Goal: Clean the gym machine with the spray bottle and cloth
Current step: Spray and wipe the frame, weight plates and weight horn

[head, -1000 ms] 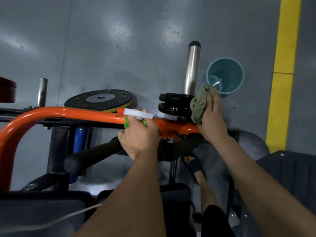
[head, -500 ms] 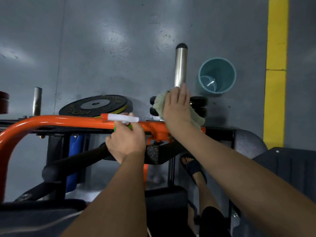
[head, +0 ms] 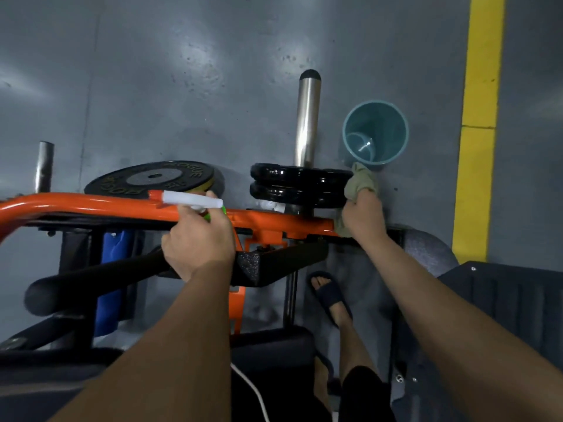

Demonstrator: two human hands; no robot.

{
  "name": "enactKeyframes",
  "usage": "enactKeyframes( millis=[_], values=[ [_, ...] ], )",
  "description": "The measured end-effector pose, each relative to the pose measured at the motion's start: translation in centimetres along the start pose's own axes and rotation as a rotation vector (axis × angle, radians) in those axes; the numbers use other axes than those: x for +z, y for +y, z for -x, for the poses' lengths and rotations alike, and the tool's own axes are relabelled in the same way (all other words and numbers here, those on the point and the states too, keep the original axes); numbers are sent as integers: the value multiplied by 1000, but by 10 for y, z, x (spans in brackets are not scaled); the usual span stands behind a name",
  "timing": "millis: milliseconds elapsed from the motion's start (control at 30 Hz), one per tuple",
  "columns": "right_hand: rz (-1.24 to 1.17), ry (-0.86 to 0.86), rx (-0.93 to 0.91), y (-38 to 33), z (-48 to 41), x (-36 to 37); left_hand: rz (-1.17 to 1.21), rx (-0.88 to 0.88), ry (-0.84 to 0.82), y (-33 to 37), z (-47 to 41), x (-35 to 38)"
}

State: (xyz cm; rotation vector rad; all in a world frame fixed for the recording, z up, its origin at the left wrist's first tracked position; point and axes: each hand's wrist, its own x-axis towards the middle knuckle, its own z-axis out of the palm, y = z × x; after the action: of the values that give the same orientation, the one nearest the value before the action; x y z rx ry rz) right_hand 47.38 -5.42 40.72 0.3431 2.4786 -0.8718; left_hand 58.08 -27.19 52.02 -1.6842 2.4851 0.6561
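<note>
The gym machine's orange bar (head: 91,205) runs across the middle of the view, with two black weight plates (head: 298,185) stacked on a steel sleeve (head: 307,117). My left hand (head: 198,242) grips a spray bottle (head: 192,204) with a white head, orange nozzle and green body, its nozzle pointing left along the bar. My right hand (head: 362,219) grips a bunched olive-green cloth (head: 361,181) against the right end of the orange bar, beside the plates' right edge.
A teal plastic bucket (head: 376,132) stands on the grey floor just beyond the cloth. A black Rogue plate (head: 152,179) lies behind the bar at left. A yellow floor line (head: 478,132) runs down the right. My sandalled foot (head: 330,295) is below the frame.
My right hand has swept the cloth from on top of the weight plates rightward to the bar's right end, and now holds it bunched. The left hand keeps the bottle in place.
</note>
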Motion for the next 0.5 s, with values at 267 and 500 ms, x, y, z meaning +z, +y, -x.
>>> enactKeyframes(
  millis=[267, 500],
  values=[
    [171, 18, -636, -25, 33, 35, -25, 10, -33, 4, 1, -3],
    [100, -130, -125, 20, -5, 10, -19, -3, -58, 6, 1, -7]
  ],
)
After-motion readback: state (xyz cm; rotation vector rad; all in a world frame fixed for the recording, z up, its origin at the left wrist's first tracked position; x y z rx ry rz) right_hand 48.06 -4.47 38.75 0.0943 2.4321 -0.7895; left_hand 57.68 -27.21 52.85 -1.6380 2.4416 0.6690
